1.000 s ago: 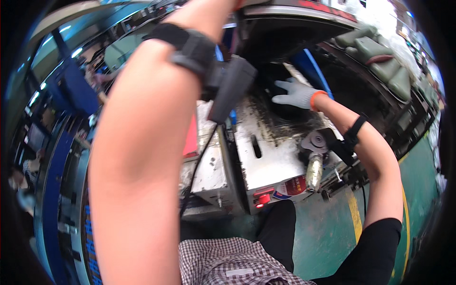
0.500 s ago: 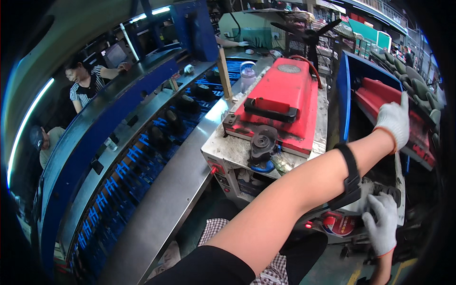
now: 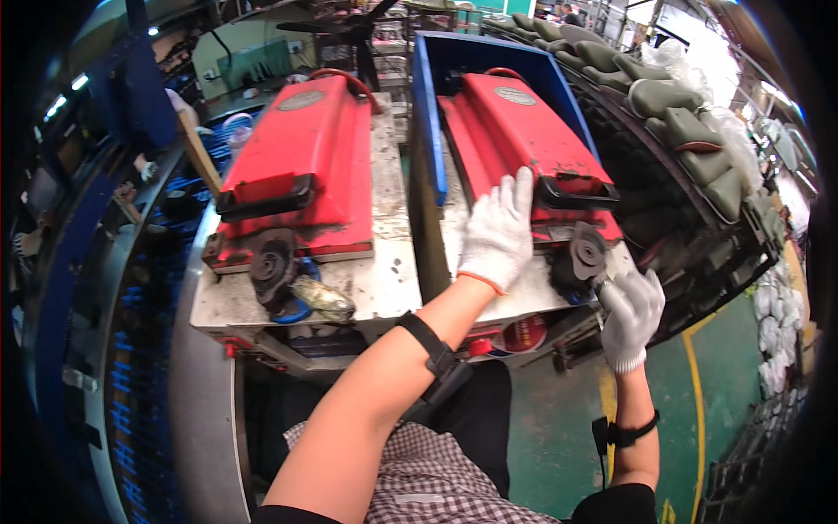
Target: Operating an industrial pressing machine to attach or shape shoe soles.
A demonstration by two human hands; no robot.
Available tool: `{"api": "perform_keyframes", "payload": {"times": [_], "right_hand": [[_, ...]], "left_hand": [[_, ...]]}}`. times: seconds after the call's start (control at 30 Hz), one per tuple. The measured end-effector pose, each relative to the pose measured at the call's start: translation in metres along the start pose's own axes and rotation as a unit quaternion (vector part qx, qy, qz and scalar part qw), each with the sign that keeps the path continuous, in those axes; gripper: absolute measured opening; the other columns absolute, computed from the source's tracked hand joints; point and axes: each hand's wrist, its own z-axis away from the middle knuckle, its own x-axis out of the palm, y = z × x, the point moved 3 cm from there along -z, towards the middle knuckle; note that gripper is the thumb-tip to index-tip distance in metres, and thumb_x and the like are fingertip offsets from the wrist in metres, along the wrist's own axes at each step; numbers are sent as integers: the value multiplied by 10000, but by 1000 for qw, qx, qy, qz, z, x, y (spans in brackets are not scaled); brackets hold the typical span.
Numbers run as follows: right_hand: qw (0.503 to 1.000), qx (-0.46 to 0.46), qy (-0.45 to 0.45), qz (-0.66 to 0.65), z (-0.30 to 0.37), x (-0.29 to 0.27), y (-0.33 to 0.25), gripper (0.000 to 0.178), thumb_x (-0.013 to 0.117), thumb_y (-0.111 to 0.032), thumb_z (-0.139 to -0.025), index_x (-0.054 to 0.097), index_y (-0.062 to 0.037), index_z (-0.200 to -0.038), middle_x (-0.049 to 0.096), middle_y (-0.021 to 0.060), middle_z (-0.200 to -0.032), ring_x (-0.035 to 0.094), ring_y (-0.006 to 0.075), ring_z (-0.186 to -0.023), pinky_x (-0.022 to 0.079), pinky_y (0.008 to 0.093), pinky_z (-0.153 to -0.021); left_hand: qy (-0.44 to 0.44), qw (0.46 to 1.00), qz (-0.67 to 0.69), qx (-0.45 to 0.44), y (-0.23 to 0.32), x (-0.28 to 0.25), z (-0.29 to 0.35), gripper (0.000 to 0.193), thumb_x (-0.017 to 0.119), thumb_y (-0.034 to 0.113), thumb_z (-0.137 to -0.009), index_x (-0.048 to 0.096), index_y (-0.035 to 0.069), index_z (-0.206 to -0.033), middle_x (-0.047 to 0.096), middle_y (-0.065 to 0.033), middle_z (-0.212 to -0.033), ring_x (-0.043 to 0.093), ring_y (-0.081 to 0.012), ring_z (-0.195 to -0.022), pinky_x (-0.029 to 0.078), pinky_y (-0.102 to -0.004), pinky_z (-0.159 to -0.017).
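Note:
My left hand [image 3: 499,229], in a white knit glove with an orange cuff, has its fingers stretched out. It lies at the left side of the right-hand red machine cover [image 3: 529,131], just left of the black handle [image 3: 576,194]. Slightly blurred, my right gloved hand [image 3: 630,319] is at the machine's front right corner, beside a dark rounded fitting [image 3: 587,251] with a ringed face. Its fingers look apart and I see nothing held in them. Whether it touches the fitting I cannot tell.
A second red machine cover [image 3: 305,162] with a black handle stands to the left, a similar dark fitting [image 3: 275,266] before it. A blue open-fronted housing [image 3: 429,122] surrounds the right cover. Several olive-green pads [image 3: 659,98] fill a rack at right. A metal-edged conveyor [image 3: 202,393] runs along the left.
The view has swung right, bringing both machines toward the middle. My left hand has moved from the cover's upper area to beside its handle; my right hand has risen nearer the dark fitting.

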Motion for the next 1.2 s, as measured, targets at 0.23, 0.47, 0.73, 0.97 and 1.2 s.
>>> {"api": "perform_keyframes", "payload": {"times": [0.23,0.47,0.73,0.97,1.2], "right_hand": [[980,189,64,27,-6,22,60,378,649,105,-891,708,-58,-1227,704,133,-1192,652,299,-1126,504,406,-1012],[949,156,137,-236,-68,40,-95,408,640,157,-806,691,-25,-1168,683,163,-1165,643,334,-1120,504,443,-985],[731,257,-231,-589,-160,76,-235,534,642,-162,-994,525,-20,-1495,654,202,-1340,651,303,-1207,504,398,-1045],[796,155,-359,-463,-201,112,-286,622,554,-396,-1008,449,-207,-1591,742,291,-1044,730,448,-982,554,521,-934],[791,184,-348,-468,-193,108,-284,548,605,-430,-1005,564,-225,-1511,754,227,-1137,733,390,-1060,548,468,-983]], "left_hand": [[-52,998,23,-8,0,3,-2,805,520,126,-901,230,-57,-1630,486,-306,-1550,557,-406,-1367,410,-470,-1152],[-115,987,109,18,-17,-79,13,516,563,137,-891,564,11,-1392,645,-215,-1283,631,-380,-1177,494,-487,-1024],[-31,991,-80,-102,-184,-261,32,310,744,334,-896,695,69,-1049,690,-166,-1011,692,-362,-975,547,-480,-862],[-338,923,-81,-163,-215,-258,13,689,617,726,-854,779,69,-986,776,-154,-979,740,-335,-943,557,-419,-879],[-475,824,122,-283,-236,-240,-2,517,827,561,-756,764,57,-851,737,-64,-768,664,-168,-633,529,-308,-597]]}}
